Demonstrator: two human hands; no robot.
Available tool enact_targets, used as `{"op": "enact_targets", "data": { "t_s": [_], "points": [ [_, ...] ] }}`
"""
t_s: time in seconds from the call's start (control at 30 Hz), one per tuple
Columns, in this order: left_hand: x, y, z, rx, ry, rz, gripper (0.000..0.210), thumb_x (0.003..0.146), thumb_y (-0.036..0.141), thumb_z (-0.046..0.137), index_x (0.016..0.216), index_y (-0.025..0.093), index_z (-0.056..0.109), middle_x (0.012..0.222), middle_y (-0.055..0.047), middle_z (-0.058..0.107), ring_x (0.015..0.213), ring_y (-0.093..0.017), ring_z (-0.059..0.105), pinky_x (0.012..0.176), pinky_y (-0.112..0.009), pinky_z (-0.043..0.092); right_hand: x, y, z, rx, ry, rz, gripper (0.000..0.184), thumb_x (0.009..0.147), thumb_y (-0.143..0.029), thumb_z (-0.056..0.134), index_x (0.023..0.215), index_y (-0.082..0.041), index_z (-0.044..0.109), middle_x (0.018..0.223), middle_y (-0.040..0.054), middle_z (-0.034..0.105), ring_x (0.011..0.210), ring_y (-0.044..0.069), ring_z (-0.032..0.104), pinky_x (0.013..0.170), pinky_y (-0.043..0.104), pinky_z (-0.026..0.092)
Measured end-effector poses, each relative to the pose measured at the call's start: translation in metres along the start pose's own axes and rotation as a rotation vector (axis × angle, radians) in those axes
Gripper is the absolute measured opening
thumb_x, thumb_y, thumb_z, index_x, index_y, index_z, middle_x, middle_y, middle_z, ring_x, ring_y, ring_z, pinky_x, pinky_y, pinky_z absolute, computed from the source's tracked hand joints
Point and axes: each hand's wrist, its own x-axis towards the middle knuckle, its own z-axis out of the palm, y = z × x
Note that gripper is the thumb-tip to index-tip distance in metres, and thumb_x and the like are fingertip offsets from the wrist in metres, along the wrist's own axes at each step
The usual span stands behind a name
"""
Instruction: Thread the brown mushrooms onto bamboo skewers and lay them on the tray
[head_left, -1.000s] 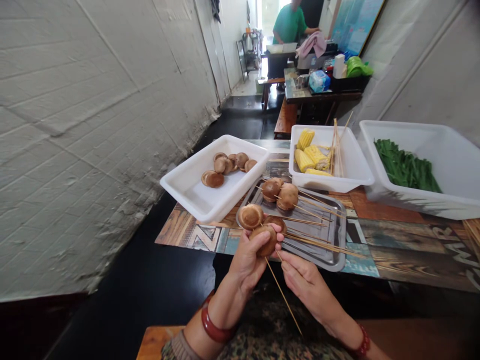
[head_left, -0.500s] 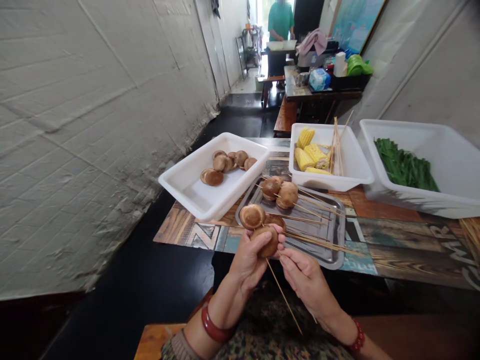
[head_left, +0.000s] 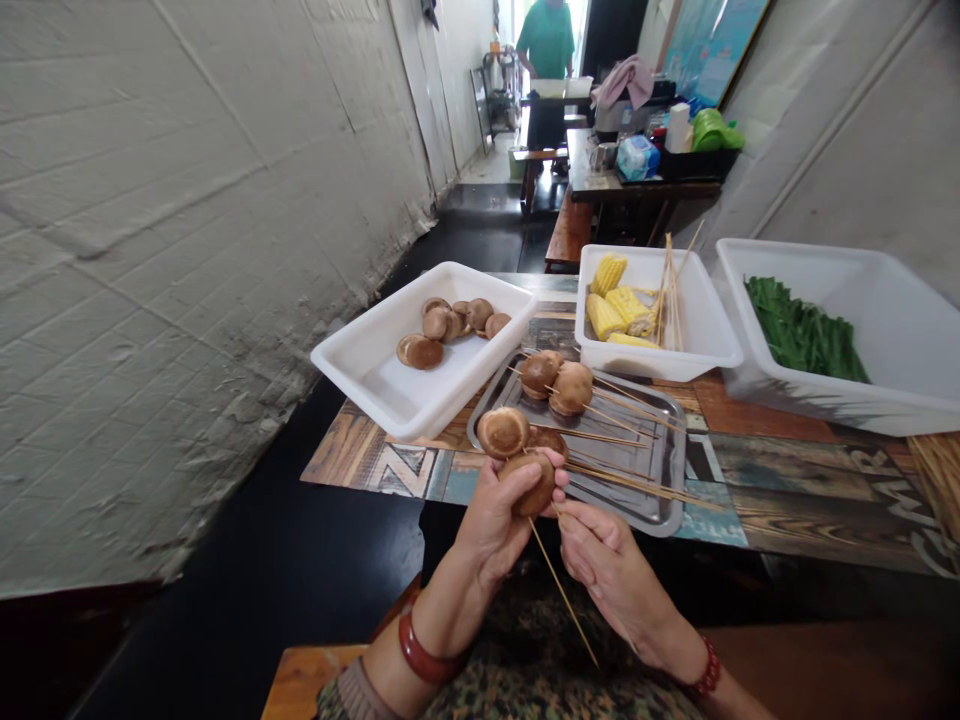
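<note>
My left hand (head_left: 491, 525) is wrapped round a brown mushroom cap (head_left: 531, 486). Just beyond the fingers, a second mushroom (head_left: 502, 432) sits on the same bamboo skewer (head_left: 564, 592), whose long end slants down toward my lap. Pinched in my right hand (head_left: 615, 565) is another thin skewer (head_left: 556, 509), its upper end at the lower right side of the held cap; whether the tip has entered is hidden. Right behind my hands lies a metal tray (head_left: 677, 440) with several skewered mushrooms (head_left: 572, 388), their sticks pointing right.
A white bin (head_left: 356, 388) with loose mushrooms (head_left: 420, 351) stands at left. Behind the tray, another white bin (head_left: 652, 366) holds corn pieces (head_left: 609, 272) and upright skewers (head_left: 667, 295). Leafy greens (head_left: 806, 330) fill part of a third bin. More skewers (head_left: 941, 475) lie at right. A person (head_left: 546, 42) stands far back.
My hands keep nearly the same grip, the right one shifting slightly with its skewer against the mushroom. The view has moved a little, and the distant person has shifted left.
</note>
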Motion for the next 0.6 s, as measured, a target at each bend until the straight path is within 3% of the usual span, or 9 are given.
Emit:
{"op": "enact_targets", "data": {
  "t_s": [0.07,0.13,0.23,0.33,0.47,0.6],
  "points": [
    [0.0,0.0,0.0,0.002,0.002,-0.007,0.027,0.072,0.028,0.078,0.092,0.01,0.073,0.079,-0.008,0.072,0.063,-0.013,0.064,0.055,-0.02,0.051,-0.001,0.001,-0.002,-0.15,0.007,-0.066,0.03,0.097,-0.039,0.054,0.098,-0.015,0.07,0.05,-0.0087,0.037,0.042,0.007,0.027,0.042,0.022,0.024],
    [0.001,0.0,0.002,0.001,0.01,-0.018,0.028,0.071,0.028,0.078,0.091,0.01,0.072,0.078,-0.008,0.071,0.061,-0.013,0.064,0.054,-0.02,0.05,-0.001,0.0,-0.003,-0.39,0.049,-0.227,0.028,0.099,-0.034,0.05,0.102,-0.015,0.07,0.051,-0.0062,0.045,0.042,0.009,0.038,0.044,0.023,0.033],
    [0.001,-0.001,0.006,-0.021,0.054,0.033,0.027,0.067,0.024,0.081,0.089,0.011,0.072,0.082,-0.007,0.072,0.066,-0.014,0.066,0.061,-0.022,0.053,0.004,-0.002,-0.005,-0.729,0.169,-0.54,0.023,0.098,-0.025,0.049,0.098,-0.015,0.07,0.07,0.0039,0.067,0.061,0.017,0.063,0.061,0.027,0.048],
    [0.001,-0.002,0.009,-0.054,0.08,0.095,0.027,0.066,0.021,0.083,0.089,0.013,0.072,0.088,-0.006,0.073,0.075,-0.017,0.069,0.072,-0.027,0.056,0.01,-0.004,-0.004,-0.93,0.246,-0.709,0.022,0.098,-0.02,0.048,0.091,-0.016,0.068,0.083,0.0091,0.074,0.074,0.02,0.07,0.07,0.028,0.051],
    [0.0,-0.003,0.009,-0.051,0.053,0.083,0.024,0.068,0.023,0.081,0.088,0.011,0.073,0.082,-0.007,0.072,0.076,-0.018,0.069,0.074,-0.027,0.056,0.013,-0.002,-0.002,-1.05,0.279,-0.758,0.025,0.099,-0.018,0.044,0.089,-0.016,0.067,0.072,0.0061,0.072,0.061,0.019,0.068,0.06,0.027,0.049],
    [0.001,-0.003,0.007,-0.045,0.042,0.066,0.023,0.068,0.023,0.081,0.085,0.011,0.073,0.08,-0.007,0.072,0.076,-0.018,0.069,0.074,-0.028,0.056,0.011,-0.003,-0.004,-0.9,0.218,-0.672,0.023,0.098,-0.022,0.046,0.091,-0.017,0.068,0.074,0.0051,0.072,0.063,0.017,0.067,0.06,0.025,0.049]
  ]
}}
